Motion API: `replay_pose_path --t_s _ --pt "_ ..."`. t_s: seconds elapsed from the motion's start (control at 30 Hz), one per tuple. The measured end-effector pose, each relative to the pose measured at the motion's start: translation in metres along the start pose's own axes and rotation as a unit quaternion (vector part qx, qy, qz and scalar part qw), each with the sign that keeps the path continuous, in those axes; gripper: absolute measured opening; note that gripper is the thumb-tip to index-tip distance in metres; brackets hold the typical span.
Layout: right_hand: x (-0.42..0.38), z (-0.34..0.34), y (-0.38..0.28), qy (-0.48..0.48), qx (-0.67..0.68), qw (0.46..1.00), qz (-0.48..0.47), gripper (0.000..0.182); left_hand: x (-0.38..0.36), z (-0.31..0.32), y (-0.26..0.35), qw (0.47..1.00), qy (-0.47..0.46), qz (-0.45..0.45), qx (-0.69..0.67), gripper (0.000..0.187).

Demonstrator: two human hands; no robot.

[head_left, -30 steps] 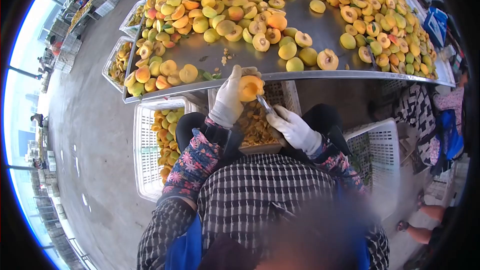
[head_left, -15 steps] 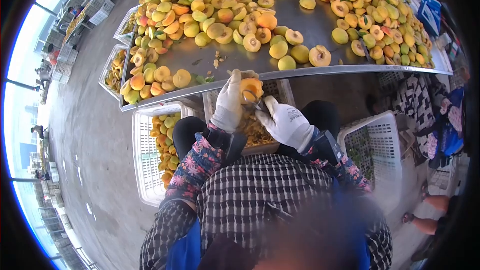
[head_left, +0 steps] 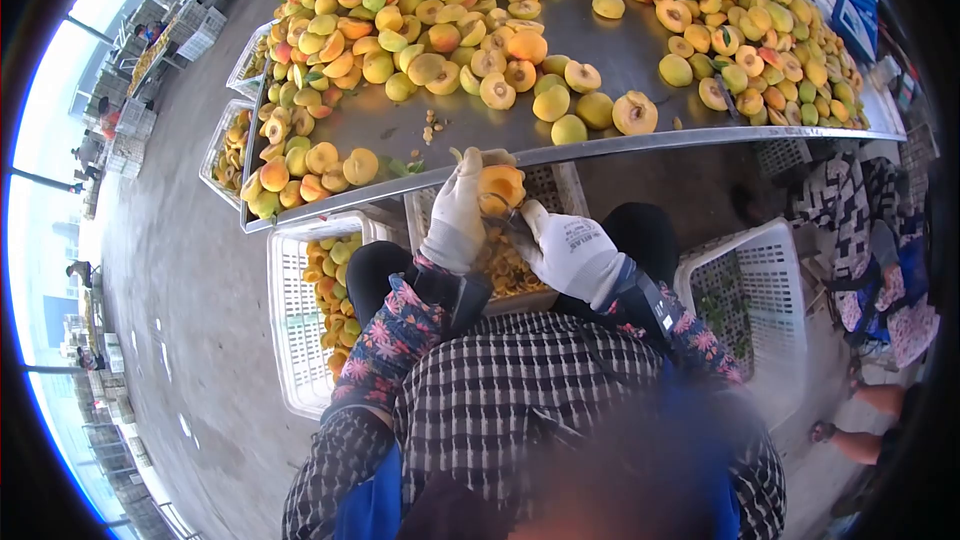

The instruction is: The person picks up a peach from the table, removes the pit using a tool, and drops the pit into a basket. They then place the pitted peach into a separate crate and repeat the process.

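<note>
My left hand (head_left: 457,212), in a white knit glove, is clamped around an orange halved peach (head_left: 499,186), holding it just below the near edge of the steel table (head_left: 640,55) and above the white plastic crate of cut fruit (head_left: 545,185). My gloved right hand (head_left: 572,255) is closed on a small metal pitting tool (head_left: 515,223), though its grip is partly hidden. The peach lies just up and left of that hand, the tool's tip touching its cut underside.

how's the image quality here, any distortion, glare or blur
Head view: strong fisheye bend, so the metal table edge curves and the corners go black; the daylight at the left edge is blown out; a blurred patch covers the bottom middle; the left hand, peach half and right hand stay sharp.
</note>
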State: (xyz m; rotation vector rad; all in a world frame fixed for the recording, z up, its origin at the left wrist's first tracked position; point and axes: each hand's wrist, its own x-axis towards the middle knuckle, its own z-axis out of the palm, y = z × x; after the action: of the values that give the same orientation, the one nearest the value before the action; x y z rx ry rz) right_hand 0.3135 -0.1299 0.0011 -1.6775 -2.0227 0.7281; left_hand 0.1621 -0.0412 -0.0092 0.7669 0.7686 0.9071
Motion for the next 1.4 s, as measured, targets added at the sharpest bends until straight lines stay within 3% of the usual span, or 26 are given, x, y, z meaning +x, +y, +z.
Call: replay_pose_path --t_s 0.07,0.17,0.2,0.23,0.27,0.3,0.37,0.4,0.43,0.5,0.6,0.63,0.67,0.73,0.77,0.83,0.9,1.0,1.03,1.1,1.17,1.2,1.23,1.3,1.33,1.4 --pt "-0.005 -0.003 -0.001 0.008 -0.022 1.0 -0.017 0.032 -0.003 0.002 0.003 0.999 0.014 -0.017 0.031 0.051" --pt "-0.011 -0.002 0.0 -0.082 -0.068 0.994 0.023 0.034 0.002 -0.012 0.012 0.996 -0.01 0.062 0.066 0.032" --pt "-0.012 0.0 0.0 -0.103 -0.061 0.992 0.028 0.034 -0.004 -0.017 0.018 0.944 0.004 0.18 0.277 0.027" --pt "-0.011 0.001 0.001 -0.124 -0.056 0.99 0.033 0.034 -0.002 -0.046 0.021 0.816 0.012 0.276 0.508 0.038" --pt "-0.011 0.002 0.004 -0.145 -0.052 0.987 0.039 0.033 0.0 -0.074 0.024 0.622 0.072 0.369 0.687 0.055" --pt "-0.012 0.002 0.006 -0.166 -0.048 0.984 0.045 0.034 -0.014 -0.075 0.043 0.583 0.119 0.369 0.714 0.06" --pt "-0.013 0.003 0.009 -0.186 -0.036 0.981 0.045 0.034 -0.022 -0.097 0.088 0.752 0.171 0.2 0.604 0.04" --pt "-0.013 0.003 0.012 -0.194 -0.025 0.98 0.042 0.035 -0.026 -0.107 0.11 0.807 0.214 0.12 0.537 0.033" --pt "-0.014 0.005 0.013 -0.202 -0.016 0.978 0.038 0.035 -0.028 -0.126 0.117 0.707 0.246 0.126 0.651 0.035" --pt "-0.012 0.012 0.017 -0.21 0.011 0.977 0.046 0.035 -0.02 -0.135 0.118 0.52 0.25 0.241 0.78 0.039" --pt "-0.007 0.022 0.021 -0.217 0.04 0.974 0.043 0.035 0.018 -0.079 0.103 0.636 0.116 0.264 0.716 0.043" --pt "-0.005 0.026 0.023 -0.218 0.05 0.974 0.043 0.035 0.036 -0.06 0.087 0.695 0.086 0.224 0.678 0.046" --pt "-0.004 0.029 0.026 -0.218 0.059 0.973 0.043 0.035 0.053 -0.027 0.079 0.704 0.036 0.171 0.689 0.047" --pt "-0.004 0.039 0.033 -0.221 0.072 0.972 0.045 0.035 0.08 0.011 0.048 0.677 -0.011 0.196 0.709 0.052" --pt "-0.004 0.042 0.034 -0.223 0.078 0.971 0.045 0.035 0.095 0.023 0.033 0.699 -0.031 0.189 0.69 0.054" --pt "-0.005 0.037 0.028 -0.226 0.081 0.969 0.057 0.035 0.121 0.044 0.012 0.663 -0.044 0.155 0.731 0.058" --pt "-0.008 0.03 0.027 -0.218 0.085 0.971 0.053 0.035 0.138 0.053 -0.001 0.66 -0.035 0.102 0.744 0.057" --pt "-0.017 0.022 0.035 -0.202 0.121 0.971 0.032 0.033 0.133 0.049 0.004 0.71 -0.033 0.107 0.695 0.049" --pt "-0.021 0.021 0.04 -0.153 0.192 0.969 0.023 0.031 0.126 0.046 0.01 0.752 -0.055 0.134 0.643 0.045" --pt "-0.028 0.022 0.049 -0.062 0.331 0.941 0.001 0.029 0.1 0.034 0.024 0.823 -0.09 0.181 0.531 0.037" --pt "-0.019 0.016 0.03 0.142 0.588 0.794 0.056 0.026 0.068 0.029 0.034 0.817 -0.136 0.283 0.484 0.035" --pt "-0.013 0.003 0.027 0.154 0.611 0.772 0.081 0.027 0.05 0.029 0.038 0.809 -0.16 0.331 0.458 0.037" --pt "-0.007 -0.007 0.024 0.165 0.633 0.749 0.106 0.028 0.028 0.033 0.037 0.848 -0.152 0.286 0.419 0.041" --pt "0.009 -0.014 0.016 0.169 0.681 0.7 0.13 0.035 0.011 0.025 0.029 0.799 -0.168 0.342 0.466 0.044" --pt "0.017 -0.018 0.006 0.176 0.705 0.669 0.159 0.032 0.006 0.018 0.025 0.803 -0.202 0.313 0.465 0.053" --pt "0.024 -0.017 -0.005 0.195 0.653 0.723 0.116 0.033 -0.012 0.019 0.02 0.931 -0.185 0.219 0.226 0.058"
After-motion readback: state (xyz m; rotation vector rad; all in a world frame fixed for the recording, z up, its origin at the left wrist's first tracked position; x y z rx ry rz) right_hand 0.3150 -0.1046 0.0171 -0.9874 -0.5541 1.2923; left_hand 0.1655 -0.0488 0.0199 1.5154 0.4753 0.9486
